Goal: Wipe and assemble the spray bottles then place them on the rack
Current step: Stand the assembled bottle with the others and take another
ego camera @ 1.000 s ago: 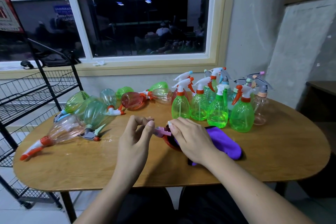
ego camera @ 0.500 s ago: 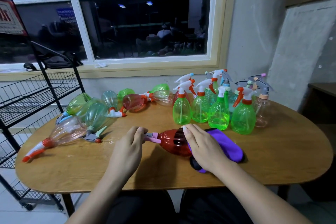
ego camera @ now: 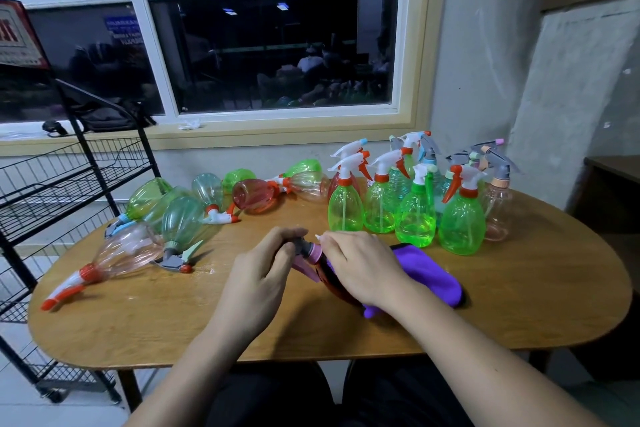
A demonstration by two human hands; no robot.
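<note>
The left hand (ego camera: 266, 267) curls its fingers around the grey-and-pink spray head (ego camera: 306, 250) of a red clear plastic bottle (ego camera: 333, 282). The right hand (ego camera: 363, 263) clasps this bottle, which lies on a purple cloth (ego camera: 426, 267) on the oval wooden table (ego camera: 519, 288).

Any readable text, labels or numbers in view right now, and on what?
Red-bordered sign at far left: large letters cut off and blurred, unreadable.
Blue sign seen through the window: white lines, too blurred to read.
Spray bottles: no labels visible.
</note>
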